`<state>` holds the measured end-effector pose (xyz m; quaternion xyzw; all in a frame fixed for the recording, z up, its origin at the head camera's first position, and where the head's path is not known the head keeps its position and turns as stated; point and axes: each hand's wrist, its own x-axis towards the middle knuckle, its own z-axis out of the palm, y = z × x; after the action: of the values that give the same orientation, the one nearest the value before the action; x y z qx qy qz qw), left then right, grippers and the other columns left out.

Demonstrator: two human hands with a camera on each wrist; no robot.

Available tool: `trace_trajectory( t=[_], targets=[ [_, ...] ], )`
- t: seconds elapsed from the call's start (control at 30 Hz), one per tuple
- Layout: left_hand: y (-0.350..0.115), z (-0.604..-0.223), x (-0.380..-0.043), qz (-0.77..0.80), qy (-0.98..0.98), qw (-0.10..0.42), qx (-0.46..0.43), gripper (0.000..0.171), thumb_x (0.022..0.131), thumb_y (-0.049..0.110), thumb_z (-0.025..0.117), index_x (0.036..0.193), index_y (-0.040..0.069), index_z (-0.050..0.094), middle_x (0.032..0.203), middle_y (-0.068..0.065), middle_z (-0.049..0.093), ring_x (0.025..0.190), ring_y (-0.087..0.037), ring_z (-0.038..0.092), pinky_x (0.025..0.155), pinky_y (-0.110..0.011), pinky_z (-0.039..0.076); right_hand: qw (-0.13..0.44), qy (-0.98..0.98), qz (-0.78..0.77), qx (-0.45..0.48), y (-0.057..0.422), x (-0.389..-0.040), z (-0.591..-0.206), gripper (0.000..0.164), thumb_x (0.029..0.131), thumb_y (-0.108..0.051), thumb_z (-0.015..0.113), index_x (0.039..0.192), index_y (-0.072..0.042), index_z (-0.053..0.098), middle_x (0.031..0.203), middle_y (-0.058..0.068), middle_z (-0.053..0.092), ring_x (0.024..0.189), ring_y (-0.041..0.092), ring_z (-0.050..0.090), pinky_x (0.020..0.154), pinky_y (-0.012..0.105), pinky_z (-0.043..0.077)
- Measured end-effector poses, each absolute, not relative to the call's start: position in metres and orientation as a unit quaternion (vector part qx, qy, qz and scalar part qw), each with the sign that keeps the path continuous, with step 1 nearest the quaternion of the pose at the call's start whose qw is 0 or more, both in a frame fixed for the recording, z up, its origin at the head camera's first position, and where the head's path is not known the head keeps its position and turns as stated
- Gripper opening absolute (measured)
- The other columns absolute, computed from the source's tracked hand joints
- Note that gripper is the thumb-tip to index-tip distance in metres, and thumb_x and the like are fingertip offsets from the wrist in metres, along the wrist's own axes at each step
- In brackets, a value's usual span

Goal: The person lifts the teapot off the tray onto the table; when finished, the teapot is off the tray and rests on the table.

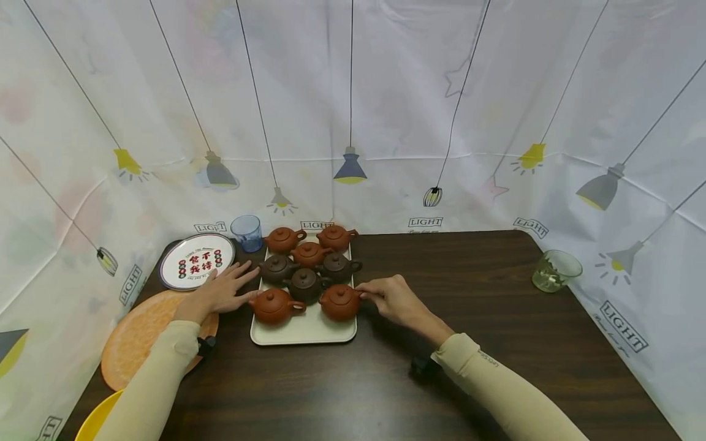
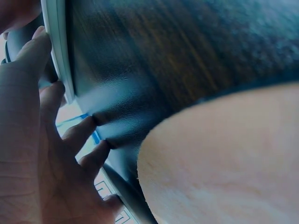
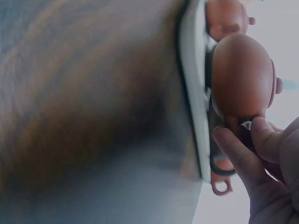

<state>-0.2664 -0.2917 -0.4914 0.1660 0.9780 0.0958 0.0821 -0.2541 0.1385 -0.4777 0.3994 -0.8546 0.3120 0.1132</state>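
Note:
My right hand [image 1: 394, 299] pinches the handle of a reddish-brown clay teapot [image 1: 339, 302] at the front right of a cream tray [image 1: 303, 334]. In the right wrist view the thumb and fingers close on that handle, and the round body of the teapot [image 3: 243, 77] is just beyond them. My left hand [image 1: 220, 291] spreads its fingers along the tray's left side, thumb tip beside the spout of another reddish-brown teapot [image 1: 274, 306]. Behind these two stand dark brown teapots [image 1: 306, 285], and at the back more reddish-brown teapots [image 1: 284, 240].
Left of the tray lie a white plate [image 1: 190, 252] with red characters and a round orange mat [image 1: 138, 340]. A blue glass [image 1: 247, 231] stands behind the left hand, a green glass [image 1: 554, 271] at the far right. A yellow rim [image 1: 96, 419] shows at the lower left.

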Motion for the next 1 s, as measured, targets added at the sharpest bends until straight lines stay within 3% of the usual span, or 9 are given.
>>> trace_trajectory(
  t=[0.3,0.53,0.67,0.8,1.0],
  targets=[
    [-0.289,-0.491,-0.269,0.095,0.978,0.075,0.168,0.070,0.110,0.054,0.052,0.166,0.014,0.042,0.175,-0.023,0.032,0.160,-0.052,0.029,0.123,-0.083,0.017,0.113,-0.878,0.335,0.323,0.179,-0.269,-0.455,0.024,0.096,0.002,0.075,0.119,-0.004,0.083,0.109,0.015,0.084,0.091,0.025,0.083,0.077,0.036,0.067],
    [-0.290,-0.493,-0.265,0.086,0.980,0.077,0.162,0.071,0.109,0.056,0.051,0.167,0.015,0.041,0.175,-0.022,0.032,0.161,-0.051,0.029,0.124,-0.082,0.017,0.088,-0.893,0.344,0.277,0.198,-0.290,-0.464,0.024,0.099,0.000,0.073,0.121,-0.002,0.082,0.112,0.018,0.083,0.094,0.030,0.083,0.081,0.040,0.067],
    [-0.292,-0.495,-0.264,0.090,0.979,0.076,0.167,0.072,0.109,0.058,0.050,0.166,0.015,0.042,0.175,-0.022,0.032,0.160,-0.052,0.030,0.123,-0.083,0.017,0.090,-0.907,0.338,0.235,0.206,-0.311,-0.474,0.022,0.100,-0.004,0.073,0.120,-0.004,0.082,0.111,0.018,0.083,0.091,0.030,0.083,0.069,0.032,0.065],
    [-0.293,-0.500,-0.265,0.101,0.978,0.075,0.166,0.072,0.109,0.059,0.050,0.166,0.016,0.042,0.175,-0.021,0.031,0.161,-0.051,0.028,0.123,-0.083,0.016,0.091,-0.915,0.343,0.193,0.214,-0.334,-0.476,0.023,0.102,-0.008,0.072,0.122,-0.004,0.082,0.111,0.021,0.082,0.085,0.033,0.082,0.055,0.024,0.050],
    [-0.292,-0.498,-0.265,0.096,0.979,0.073,0.164,0.072,0.109,0.059,0.048,0.167,0.016,0.041,0.175,-0.021,0.031,0.161,-0.050,0.029,0.124,-0.082,0.016,0.123,-0.920,0.325,0.184,0.216,-0.365,-0.475,0.024,0.102,-0.007,0.073,0.123,0.001,0.080,0.113,0.024,0.080,0.093,0.037,0.082,0.071,0.044,0.066]
  ],
)
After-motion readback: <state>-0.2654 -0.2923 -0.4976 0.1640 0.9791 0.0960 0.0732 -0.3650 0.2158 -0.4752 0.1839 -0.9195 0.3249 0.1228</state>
